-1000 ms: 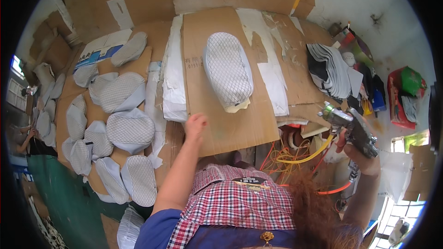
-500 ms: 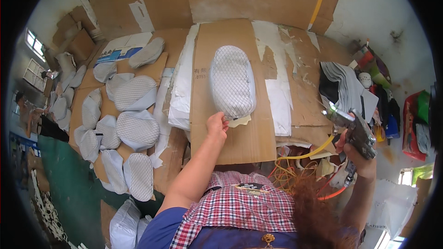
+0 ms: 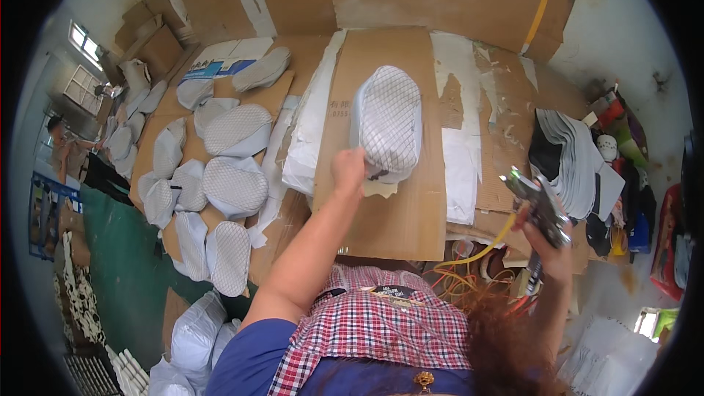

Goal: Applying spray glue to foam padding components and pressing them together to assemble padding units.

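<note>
We see left hand [image 3: 348, 171] closed on the quilted cover's near edge (cardboard [image 3: 381, 231] underneath), right hand [image 3: 550, 248] clamped round a metal spray gun [image 3: 541, 204].

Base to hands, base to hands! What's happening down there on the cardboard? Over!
Left hand curled at near edge of quilted pad. Right hand gripping spray gun. Pad on cardboard sheet. Yellow hose by gun.

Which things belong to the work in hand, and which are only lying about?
In use, it seems:
quilted piece, left hand at its edge
metal gun, in right hand
yellow hose
cardboard sheet beneath

Probably not in use:
white bags
red bag
</note>
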Demonstrator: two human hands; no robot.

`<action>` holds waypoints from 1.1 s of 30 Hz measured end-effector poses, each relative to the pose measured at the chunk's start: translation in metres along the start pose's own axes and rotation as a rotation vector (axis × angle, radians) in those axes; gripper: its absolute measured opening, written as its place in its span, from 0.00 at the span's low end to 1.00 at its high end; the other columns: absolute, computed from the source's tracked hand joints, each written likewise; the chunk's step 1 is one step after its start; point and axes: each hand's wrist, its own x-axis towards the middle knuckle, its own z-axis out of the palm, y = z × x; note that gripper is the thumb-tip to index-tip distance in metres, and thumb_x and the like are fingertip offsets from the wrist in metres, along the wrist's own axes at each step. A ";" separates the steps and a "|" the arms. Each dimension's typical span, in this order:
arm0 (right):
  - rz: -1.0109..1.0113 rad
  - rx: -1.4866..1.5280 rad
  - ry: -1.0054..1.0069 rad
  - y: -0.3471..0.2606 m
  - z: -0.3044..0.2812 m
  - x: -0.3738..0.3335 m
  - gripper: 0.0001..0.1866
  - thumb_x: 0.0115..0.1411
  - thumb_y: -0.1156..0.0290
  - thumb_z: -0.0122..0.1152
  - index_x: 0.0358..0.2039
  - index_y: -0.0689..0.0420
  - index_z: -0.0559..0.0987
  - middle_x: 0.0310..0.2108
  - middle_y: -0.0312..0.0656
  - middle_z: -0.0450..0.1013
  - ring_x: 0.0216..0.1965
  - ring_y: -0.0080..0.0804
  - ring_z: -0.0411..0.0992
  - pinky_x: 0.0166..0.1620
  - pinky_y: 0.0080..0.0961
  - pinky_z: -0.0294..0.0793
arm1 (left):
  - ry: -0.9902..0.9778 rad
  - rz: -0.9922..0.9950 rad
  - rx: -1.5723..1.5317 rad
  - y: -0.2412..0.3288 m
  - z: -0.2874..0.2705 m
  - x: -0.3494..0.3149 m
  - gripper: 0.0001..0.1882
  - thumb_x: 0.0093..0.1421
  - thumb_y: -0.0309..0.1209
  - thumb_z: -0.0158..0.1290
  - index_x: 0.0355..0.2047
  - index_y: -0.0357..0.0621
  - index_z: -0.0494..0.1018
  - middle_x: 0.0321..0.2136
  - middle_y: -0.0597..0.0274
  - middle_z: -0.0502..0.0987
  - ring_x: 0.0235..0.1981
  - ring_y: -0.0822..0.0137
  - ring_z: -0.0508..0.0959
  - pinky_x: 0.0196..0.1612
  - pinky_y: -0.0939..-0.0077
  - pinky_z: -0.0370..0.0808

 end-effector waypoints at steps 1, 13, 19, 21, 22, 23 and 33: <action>-0.003 -0.050 0.005 0.017 0.005 0.009 0.28 0.50 0.80 0.56 0.53 0.62 0.62 0.33 0.37 0.67 0.32 0.21 0.67 0.37 0.18 0.68 | 0.007 -0.005 0.006 0.019 0.004 -0.003 0.06 0.48 0.28 0.47 0.26 0.38 0.67 0.25 0.60 0.71 0.20 0.69 0.70 0.21 0.77 0.67; 0.091 -0.511 0.131 0.294 0.110 0.090 0.32 0.45 0.68 0.63 0.51 0.62 0.62 0.33 0.48 0.70 0.32 0.43 0.71 0.35 0.34 0.70 | 0.109 -0.420 -0.339 0.015 -0.002 0.006 0.03 0.45 0.21 0.45 0.22 0.41 0.64 0.20 0.60 0.67 0.24 0.63 0.70 0.29 0.64 0.74; 0.677 0.878 0.247 0.276 0.170 0.096 0.12 0.52 0.74 0.57 0.37 0.58 0.69 0.22 0.35 0.66 0.18 0.25 0.67 0.17 0.19 0.62 | 0.148 -0.446 -0.351 0.001 -0.009 0.001 0.02 0.45 0.22 0.45 0.21 0.41 0.63 0.18 0.61 0.65 0.22 0.65 0.69 0.25 0.68 0.72; 0.636 0.907 0.332 0.285 0.167 0.103 0.07 0.52 0.76 0.56 0.33 0.56 0.70 0.19 0.33 0.65 0.15 0.22 0.65 0.15 0.16 0.59 | 0.136 -0.439 -0.339 0.002 -0.007 0.006 0.02 0.45 0.22 0.44 0.21 0.41 0.62 0.18 0.61 0.65 0.21 0.65 0.69 0.23 0.70 0.71; 0.612 0.968 0.241 0.285 0.165 0.109 0.06 0.52 0.75 0.56 0.31 0.55 0.69 0.18 0.32 0.65 0.15 0.21 0.63 0.14 0.16 0.58 | 0.133 -0.437 -0.357 0.006 -0.011 0.010 0.02 0.45 0.22 0.44 0.20 0.40 0.62 0.18 0.61 0.65 0.20 0.66 0.69 0.21 0.73 0.70; 0.586 1.026 0.150 0.284 0.163 0.113 0.06 0.52 0.74 0.57 0.29 0.54 0.69 0.18 0.31 0.64 0.14 0.20 0.62 0.14 0.15 0.57 | 0.129 -0.434 -0.375 0.008 -0.013 0.013 0.02 0.45 0.23 0.44 0.20 0.40 0.62 0.18 0.61 0.65 0.18 0.66 0.68 0.19 0.75 0.69; 0.499 0.948 0.161 0.276 0.146 0.130 0.06 0.50 0.74 0.58 0.24 0.55 0.69 0.14 0.30 0.63 0.11 0.18 0.60 0.14 0.15 0.58 | 0.154 -0.407 -0.340 0.018 0.007 0.011 0.02 0.44 0.23 0.43 0.19 0.40 0.62 0.17 0.60 0.65 0.17 0.66 0.68 0.18 0.77 0.67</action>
